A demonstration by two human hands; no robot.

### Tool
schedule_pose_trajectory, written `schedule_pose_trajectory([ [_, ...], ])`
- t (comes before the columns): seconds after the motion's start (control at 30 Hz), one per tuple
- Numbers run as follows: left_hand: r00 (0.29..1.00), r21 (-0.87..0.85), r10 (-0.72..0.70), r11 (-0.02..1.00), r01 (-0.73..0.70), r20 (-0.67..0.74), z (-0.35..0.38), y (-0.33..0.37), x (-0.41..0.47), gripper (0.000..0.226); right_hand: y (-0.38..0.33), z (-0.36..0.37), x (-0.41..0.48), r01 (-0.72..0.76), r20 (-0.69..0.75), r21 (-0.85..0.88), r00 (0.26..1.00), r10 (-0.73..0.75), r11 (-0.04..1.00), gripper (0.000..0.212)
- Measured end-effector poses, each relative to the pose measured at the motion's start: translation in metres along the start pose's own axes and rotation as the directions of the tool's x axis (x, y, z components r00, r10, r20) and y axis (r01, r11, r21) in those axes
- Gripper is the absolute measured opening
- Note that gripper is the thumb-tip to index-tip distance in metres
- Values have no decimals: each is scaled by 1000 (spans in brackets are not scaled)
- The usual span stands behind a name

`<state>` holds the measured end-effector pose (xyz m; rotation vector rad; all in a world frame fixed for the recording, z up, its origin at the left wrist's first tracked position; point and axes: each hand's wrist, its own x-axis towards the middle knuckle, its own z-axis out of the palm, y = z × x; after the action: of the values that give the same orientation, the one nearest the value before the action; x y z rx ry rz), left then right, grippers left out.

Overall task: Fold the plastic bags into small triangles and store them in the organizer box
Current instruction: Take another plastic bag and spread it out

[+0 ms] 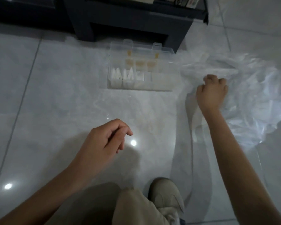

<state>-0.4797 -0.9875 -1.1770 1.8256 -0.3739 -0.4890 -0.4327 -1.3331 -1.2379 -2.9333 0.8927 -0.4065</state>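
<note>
— Glossy floor tiles to work on, dark cabinet behind. Where are the plastic bags?

— Heaped just right of the organizer box, which holds a few folded triangles. The right hand has its fingers curled into the heap's near edge. The left hand hovers loosely curled, holding nothing.

— Tricky stuff?

— I'd say so: featherlight, limp, slippery. Best pinched at a handle or corner, then smoothed flat.

No text, label or number can be read anywhere in this view.
</note>
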Motion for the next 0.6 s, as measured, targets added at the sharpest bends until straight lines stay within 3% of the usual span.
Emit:
schedule_pose_trajectory([
  [0.07,1000,-6,-3,1000,3,-18,-1,-3,0,20,-13,-21,-15,62,-312,138,950,-16,988,34],
  [0.13,1000,-10,-2,1000,2,-28,-3,-6,-1,20,-32,-43,-44,257,-567,199,818,-103,946,23],
  [0.2,999,-8,1,1000,-2,-48,-5,-9,-1,18,-59,-56,-85,466,-514,328,818,-258,822,22],
  [0.27,998,5,41,999,-40,-50,-7,-13,-1,33,-90,-64,-125,498,-332,543,867,-371,676,29],
  [0.33,995,-10,67,998,-68,-67,-9,-17,-2,59,-116,-67,-152,401,-173,727,892,-416,558,40],
  [0.43,992,2,51,999,-51,-115,-10,-19,-4,82,-138,-67,-169,-8,142,942,915,-377,335,50],
  [0.53,979,-99,-14,995,-6,-202,-12,-20,-4,85,-146,-69,-167,-451,426,892,814,-394,32,48],
  [0.6,969,-198,-57,980,8,-241,-14,-22,-2,87,-145,-67,-161,-544,466,834,780,-418,-87,49],
])
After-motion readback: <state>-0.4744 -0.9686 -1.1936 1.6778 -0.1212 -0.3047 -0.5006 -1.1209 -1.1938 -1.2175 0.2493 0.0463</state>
